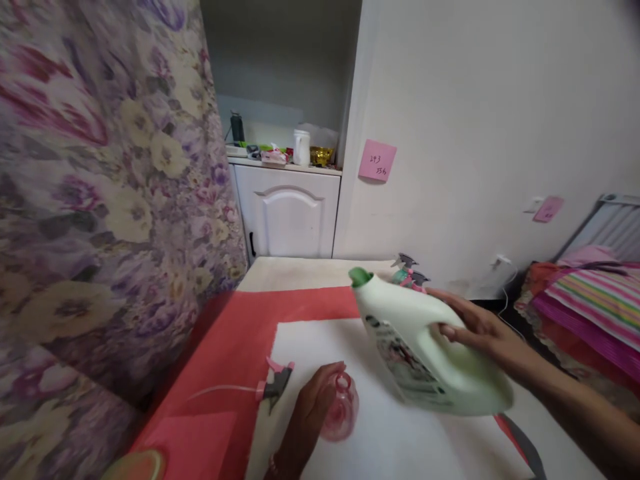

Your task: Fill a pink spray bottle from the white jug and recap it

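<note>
My right hand (477, 327) grips a large pale-green detergent jug (403, 313) by its handle. The jug is tilted over to the left, its green spout (360, 277) at the upper left end and its printed label facing me. Below and left of it, my left hand (313, 403) is closed around the side of a small clear pink spray bottle (341, 420), whose open neck points up. Left of that hand lies the loose pink and dark-grey spray head (276, 387), its thin tube stretching left. The jug's spout is apart from the bottle's neck.
A white sheet (310, 333) lies on a red cover (250, 307) over the table. More trigger sprayers (406, 267) stand behind the jug. A round object (135, 465) sits at the lower left. A floral curtain (125, 200) hangs on the left; a white cabinet (290, 207) stands behind.
</note>
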Demonstrator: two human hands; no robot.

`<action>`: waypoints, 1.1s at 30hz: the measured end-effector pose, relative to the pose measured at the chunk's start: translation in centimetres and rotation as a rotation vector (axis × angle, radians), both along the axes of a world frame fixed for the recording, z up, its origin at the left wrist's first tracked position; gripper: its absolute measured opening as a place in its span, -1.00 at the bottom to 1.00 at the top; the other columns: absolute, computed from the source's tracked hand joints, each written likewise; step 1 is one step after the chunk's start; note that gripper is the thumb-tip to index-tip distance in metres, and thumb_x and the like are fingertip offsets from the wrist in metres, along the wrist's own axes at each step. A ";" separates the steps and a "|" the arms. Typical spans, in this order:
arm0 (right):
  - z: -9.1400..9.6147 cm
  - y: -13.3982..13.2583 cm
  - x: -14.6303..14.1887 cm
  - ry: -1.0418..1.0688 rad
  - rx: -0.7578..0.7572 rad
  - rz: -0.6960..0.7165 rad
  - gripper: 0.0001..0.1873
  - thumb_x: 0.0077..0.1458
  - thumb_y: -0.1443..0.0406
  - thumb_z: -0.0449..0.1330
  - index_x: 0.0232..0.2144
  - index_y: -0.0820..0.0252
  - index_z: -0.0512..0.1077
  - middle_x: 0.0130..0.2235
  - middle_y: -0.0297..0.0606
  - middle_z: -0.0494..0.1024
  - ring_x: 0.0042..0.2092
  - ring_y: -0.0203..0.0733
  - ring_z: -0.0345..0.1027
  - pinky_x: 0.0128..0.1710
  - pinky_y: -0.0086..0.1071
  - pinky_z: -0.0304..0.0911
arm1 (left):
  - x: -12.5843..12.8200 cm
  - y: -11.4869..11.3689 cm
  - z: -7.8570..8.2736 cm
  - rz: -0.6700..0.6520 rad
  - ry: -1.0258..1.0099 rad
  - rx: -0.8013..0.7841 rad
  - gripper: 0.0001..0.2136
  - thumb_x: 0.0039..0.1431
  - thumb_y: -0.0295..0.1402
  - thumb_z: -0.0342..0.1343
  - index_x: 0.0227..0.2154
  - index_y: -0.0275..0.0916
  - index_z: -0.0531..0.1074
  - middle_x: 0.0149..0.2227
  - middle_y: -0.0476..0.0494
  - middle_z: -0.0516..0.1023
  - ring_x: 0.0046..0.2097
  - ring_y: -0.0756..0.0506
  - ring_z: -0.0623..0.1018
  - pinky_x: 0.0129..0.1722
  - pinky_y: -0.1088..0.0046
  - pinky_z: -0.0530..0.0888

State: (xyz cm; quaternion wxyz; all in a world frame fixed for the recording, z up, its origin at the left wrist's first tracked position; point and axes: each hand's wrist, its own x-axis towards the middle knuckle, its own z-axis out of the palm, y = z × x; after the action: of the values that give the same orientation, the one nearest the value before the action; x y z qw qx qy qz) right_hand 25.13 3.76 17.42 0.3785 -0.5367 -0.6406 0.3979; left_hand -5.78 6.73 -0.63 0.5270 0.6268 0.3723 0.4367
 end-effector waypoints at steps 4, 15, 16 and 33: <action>-4.1 3.5 -3.1 0.267 0.145 -0.053 -0.24 0.08 0.18 0.24 0.28 -0.03 0.07 0.30 -0.21 0.27 0.25 0.04 0.23 0.18 -0.11 0.26 | 0.2 0.2 -1.4 0.021 0.055 -0.016 -0.44 -0.03 -0.27 0.27 0.10 -0.15 0.34 0.12 -0.25 0.47 0.16 -0.29 0.44 0.20 0.12 0.33; -13.2 9.6 -11.6 0.522 0.286 -0.234 -0.06 0.08 0.13 0.19 0.34 -0.08 -0.29 0.37 -0.20 0.09 0.36 0.03 0.02 0.32 -0.01 0.06 | -0.7 0.9 -5.5 0.067 0.236 0.003 -0.12 -0.46 -0.67 0.25 0.09 -0.04 0.27 0.11 -0.20 0.45 0.17 -0.35 0.42 0.20 0.07 0.32; -13.7 9.7 -12.3 0.499 0.282 -0.246 -0.05 0.08 0.12 0.17 0.34 -0.10 -0.32 0.36 -0.22 0.11 0.36 0.04 0.02 0.32 0.01 0.06 | -0.7 0.8 -5.4 0.069 0.213 0.008 -0.14 -0.44 -0.66 0.23 0.08 -0.04 0.28 0.10 -0.21 0.46 0.16 -0.34 0.43 0.18 0.10 0.35; -25.0 2.6 -11.2 0.345 0.281 -0.258 -0.51 0.23 0.16 0.09 0.20 -0.08 0.23 0.18 -0.18 0.38 0.19 -0.04 0.33 0.22 -0.12 0.24 | 0.0 -0.2 -0.9 0.131 0.172 -0.044 -0.37 -0.32 -0.51 0.29 -0.04 -0.11 0.38 0.01 -0.22 0.58 0.06 -0.30 0.55 0.04 0.21 0.53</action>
State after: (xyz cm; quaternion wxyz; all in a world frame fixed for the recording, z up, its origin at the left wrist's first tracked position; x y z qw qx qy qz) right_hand 13.97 6.32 -7.59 0.6007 -0.4805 -0.5417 0.3390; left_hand -5.78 6.54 -1.50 0.4773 0.6245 0.4658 0.4064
